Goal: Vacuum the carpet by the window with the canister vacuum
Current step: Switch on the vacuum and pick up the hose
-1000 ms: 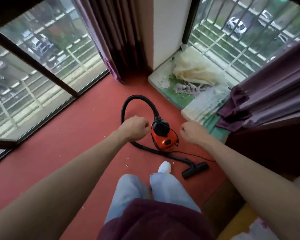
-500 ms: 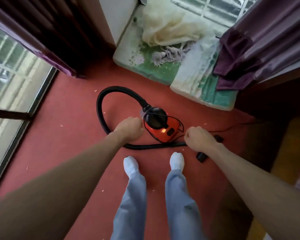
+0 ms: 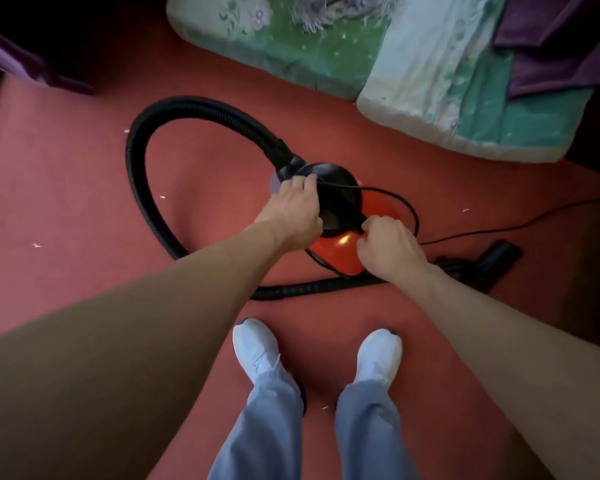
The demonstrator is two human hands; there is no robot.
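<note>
Red carpet [image 3: 66, 188] flecked with pale specks carries the orange canister vacuum [image 3: 340, 251], near a floral mattress [image 3: 291, 53]. The left hand [image 3: 291, 211] curls its fingers over the vacuum's black top; the right hand [image 3: 390, 245] grips the handle [image 3: 340, 202].

I have a single wide-angle view, worn on the person's head and pitched steeply down at the red carpet [image 3: 66, 188]. It sits close above the left hand [image 3: 291, 211] and right hand [image 3: 390, 249] at the canister vacuum [image 3: 340, 252] mid-frame, white shoes [image 3: 257, 348] near the lower edge, a mattress [image 3: 326, 57] across the top.
</note>
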